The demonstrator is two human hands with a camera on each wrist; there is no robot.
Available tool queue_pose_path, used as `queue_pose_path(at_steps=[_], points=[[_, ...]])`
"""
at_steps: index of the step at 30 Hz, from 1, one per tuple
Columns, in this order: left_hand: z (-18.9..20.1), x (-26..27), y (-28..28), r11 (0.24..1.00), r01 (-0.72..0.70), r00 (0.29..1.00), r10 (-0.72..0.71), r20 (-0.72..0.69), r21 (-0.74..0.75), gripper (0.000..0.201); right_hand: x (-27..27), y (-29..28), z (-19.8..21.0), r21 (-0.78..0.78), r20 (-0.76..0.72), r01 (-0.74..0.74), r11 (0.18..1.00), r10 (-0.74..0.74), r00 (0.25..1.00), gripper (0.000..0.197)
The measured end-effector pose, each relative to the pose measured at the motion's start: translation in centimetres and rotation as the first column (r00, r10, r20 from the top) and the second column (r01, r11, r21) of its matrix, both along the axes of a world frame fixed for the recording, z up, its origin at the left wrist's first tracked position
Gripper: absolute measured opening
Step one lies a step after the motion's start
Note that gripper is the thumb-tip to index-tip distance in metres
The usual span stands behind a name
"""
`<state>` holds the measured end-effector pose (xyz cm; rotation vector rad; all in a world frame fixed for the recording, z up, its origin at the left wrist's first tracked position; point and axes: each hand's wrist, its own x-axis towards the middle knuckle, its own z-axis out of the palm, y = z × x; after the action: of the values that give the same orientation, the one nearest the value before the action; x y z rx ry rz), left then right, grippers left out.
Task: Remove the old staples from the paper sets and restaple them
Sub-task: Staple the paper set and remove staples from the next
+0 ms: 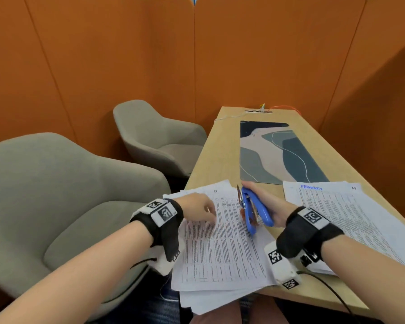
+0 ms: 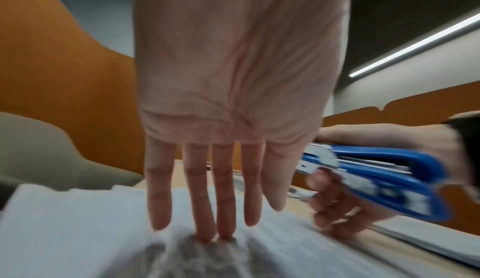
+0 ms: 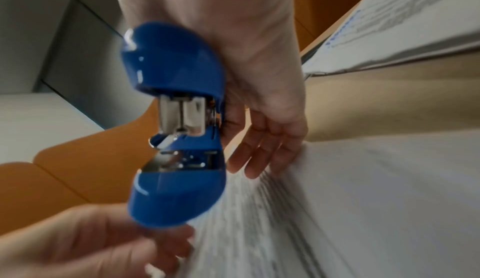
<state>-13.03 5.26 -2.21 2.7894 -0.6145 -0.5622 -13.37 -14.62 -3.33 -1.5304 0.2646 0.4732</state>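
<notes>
My arms: bare to the wrist. Left wrist: black strap, white block on top with two black-and-white square markers, white unit beneath, thin black cable. Right wrist: same black strap, marker block on top, white unit below the strap with two more markers, black cable.

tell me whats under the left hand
The left hand rests straight fingers on the top printed sheet of a paper stack overhanging the wooden table. More sheets show beneath; any staple there is hidden.
</notes>
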Motion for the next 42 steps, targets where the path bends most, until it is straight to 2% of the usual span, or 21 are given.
queue_pose_path(at_steps=[2, 4, 6, 8, 10, 12, 14, 18, 21, 25, 27, 31, 35, 38, 40, 42], points=[[-0.6, 1.7, 0.9, 0.991, -0.129, 0.989, 0.131, 0.062, -0.040, 0.037, -0.1, 0.0, -0.7, -0.024, -0.011, -0.003, 1.000, 0.002, 1.000, 0.041], [-1.8, 3.5, 1.7, 0.964, -0.267, 0.959, 0.267, 0.090, -0.015, 0.061, -0.1, -0.4, -1.1, -0.053, -0.012, -0.006, 0.999, 0.006, 1.000, 0.040], [-2.8, 4.9, 2.6, 0.929, -0.369, 0.929, 0.368, 0.045, 0.035, 0.087, 0.1, -0.9, -1.4, -0.061, -0.010, -0.018, 0.998, 0.017, 1.000, 0.040], [-3.5, 5.9, 3.3, 0.903, -0.430, 0.900, 0.429, -0.077, -0.003, 0.096, 0.3, -1.1, -1.7, -0.070, 0.002, -0.020, 0.997, 0.020, 1.000, 0.040], [-3.7, 6.5, 3.9, 0.890, -0.451, 0.891, 0.443, -0.100, -0.069, 0.091, 0.4, -1.2, -1.9, -0.081, 0.008, -0.023, 0.996, 0.024, 1.000, 0.042], [-3.5, 6.9, 4.2, 0.893, -0.443, 0.894, 0.446, 0.030, -0.085, 0.074, 0.6, -1.2, -2.1, -0.083, 0.007, -0.031, 0.996, 0.031, 0.999, 0.044], [-3.1, 7.2, 4.4, 0.893, -0.426, 0.895, 0.440, 0.080, -0.148, 0.054, 0.7, -1.2, -2.1, -0.085, 0.004, -0.034, 0.996, 0.035, 0.999, 0.044], [-2.4, 7.5, 5.0, 0.827, -0.430, 0.895, 0.442, -0.056, -0.362, 0.022, 1.0, -1.5, -2.1, -0.074, 0.000, -0.027, 0.997, 0.027, 1.000, 0.042], [-2.4, 7.7, 5.3, 0.738, -0.488, 0.871, 0.444, -0.209, -0.466, 0.021, 0.8, -1.5, -2.0, -0.053, -0.010, -0.030, 0.998, 0.029, 1.000, 0.040], [-2.0, 7.5, 4.9, 0.595, -0.571, 0.821, 0.412, -0.395, -0.566, 0.040, 0.6, -1.4, -1.9, -0.059, -0.016, -0.037, 0.998, 0.036, 0.999, 0.041], [-1.8, 7.4, 4.6, 0.562, -0.594, 0.805, 0.404, -0.435, -0.576, 0.041, 0.5, -1.4, -1.9, -0.069, -0.011, -0.041, 0.997, 0.040, 0.999, 0.041], [-1.8, 7.2, 4.4, 0.598, -0.600, 0.799, 0.418, -0.432, -0.532, 0.021, 0.4, -1.3, -1.9, -0.084, 0.001, -0.047, 0.995, 0.048, 0.999, 0.044], [-2.2, 7.0, 4.4, 0.642, -0.587, 0.809, 0.433, -0.399, -0.493, 0.027, 0.3, -1.3, -1.5, -0.086, -0.009, -0.053, 0.995, 0.053, 0.999, 0.044], [-1.8, 7.0, 4.3, 0.654, -0.569, 0.821, 0.421, -0.385, -0.499, 0.018, 0.5, -1.2, -0.2, -0.044, -0.036, -0.032, 0.999, 0.031, 0.999, 0.046], [-1.5, 7.1, 4.0, 0.690, -0.537, 0.843, 0.436, -0.314, -0.485, 0.028, 1.0, -1.0, 0.8, -0.037, -0.070, -0.017, 0.999, 0.014, 0.997, 0.048], [-1.5, 7.3, 3.8, 0.814, -0.457, 0.885, 0.458, -0.090, -0.358, 0.055, 1.6, -0.5, 1.6, -0.130, -0.103, -0.053, 0.990, 0.040, 0.994, 0.052]])
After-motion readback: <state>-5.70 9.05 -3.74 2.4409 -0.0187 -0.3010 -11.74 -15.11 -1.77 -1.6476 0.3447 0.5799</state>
